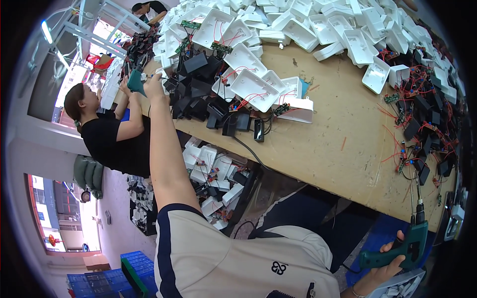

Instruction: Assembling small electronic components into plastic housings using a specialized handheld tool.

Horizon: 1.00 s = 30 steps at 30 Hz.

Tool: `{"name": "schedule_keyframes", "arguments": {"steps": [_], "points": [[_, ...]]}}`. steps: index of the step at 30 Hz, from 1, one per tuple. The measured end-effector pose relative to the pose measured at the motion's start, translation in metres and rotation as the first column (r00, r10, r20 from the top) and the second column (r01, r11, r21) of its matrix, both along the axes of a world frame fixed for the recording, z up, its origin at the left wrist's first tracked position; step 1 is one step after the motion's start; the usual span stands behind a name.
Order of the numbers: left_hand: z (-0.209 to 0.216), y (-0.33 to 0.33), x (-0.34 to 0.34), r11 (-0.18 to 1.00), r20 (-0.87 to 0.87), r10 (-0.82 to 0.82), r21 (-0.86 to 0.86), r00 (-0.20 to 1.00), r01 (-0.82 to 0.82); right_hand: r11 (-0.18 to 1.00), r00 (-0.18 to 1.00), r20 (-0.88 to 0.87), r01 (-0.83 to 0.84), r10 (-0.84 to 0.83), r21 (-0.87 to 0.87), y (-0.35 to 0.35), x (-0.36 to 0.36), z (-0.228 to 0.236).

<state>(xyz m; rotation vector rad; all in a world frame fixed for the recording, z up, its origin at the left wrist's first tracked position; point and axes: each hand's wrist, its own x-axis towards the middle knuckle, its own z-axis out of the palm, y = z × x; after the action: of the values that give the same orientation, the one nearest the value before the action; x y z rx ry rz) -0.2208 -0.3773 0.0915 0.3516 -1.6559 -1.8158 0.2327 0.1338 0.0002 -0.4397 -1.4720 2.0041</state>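
My right hand (390,265), at the lower right, is closed round the grip of a green soldering gun (416,243). The gun's long thin metal prongs point up toward a heap of red-wired circuit boards and black cases (422,119) at the table's right edge. My left arm reaches far across to the upper left. There my left hand (155,88) has its fingers bent together beside a pile of black plastic cases (196,89); what they hold, if anything, I cannot make out. A second green pistol-shaped tool (135,82) shows right beside it, near a co-worker's hands.
White plastic housings (360,47) are heaped along the table's far side. Several wired housings (255,89) lie near the middle of the brown tabletop (338,134). Below stands a bin of white parts (213,174). A co-worker in black (117,129) sits at left; another person is farther back.
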Motion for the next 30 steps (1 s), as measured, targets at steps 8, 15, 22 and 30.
{"name": "schedule_keyframes", "arguments": {"steps": [8,15,22,30], "points": [[0.066,0.133,0.063,0.865,-0.545,-0.347,-0.501,0.763,0.035,1.000,0.999,-0.023,0.022,-0.022,0.013,0.001,-0.005,-0.004],[0.048,0.308,-0.002,0.028,0.333,-0.349,-0.931,0.876,0.365,0.999,0.994,-0.108,0.028,-0.031,-0.023,-0.003,-0.015,-0.002],[-0.035,0.306,-0.118,0.181,0.405,0.014,-0.900,0.914,0.396,0.991,0.988,-0.080,0.127,-0.130,-0.034,-0.003,-0.014,0.000],[0.031,0.326,-0.082,0.309,0.046,-0.733,-0.867,0.678,0.392,0.985,0.982,-0.101,0.153,-0.161,-0.083,0.007,-0.001,-0.007]]}}
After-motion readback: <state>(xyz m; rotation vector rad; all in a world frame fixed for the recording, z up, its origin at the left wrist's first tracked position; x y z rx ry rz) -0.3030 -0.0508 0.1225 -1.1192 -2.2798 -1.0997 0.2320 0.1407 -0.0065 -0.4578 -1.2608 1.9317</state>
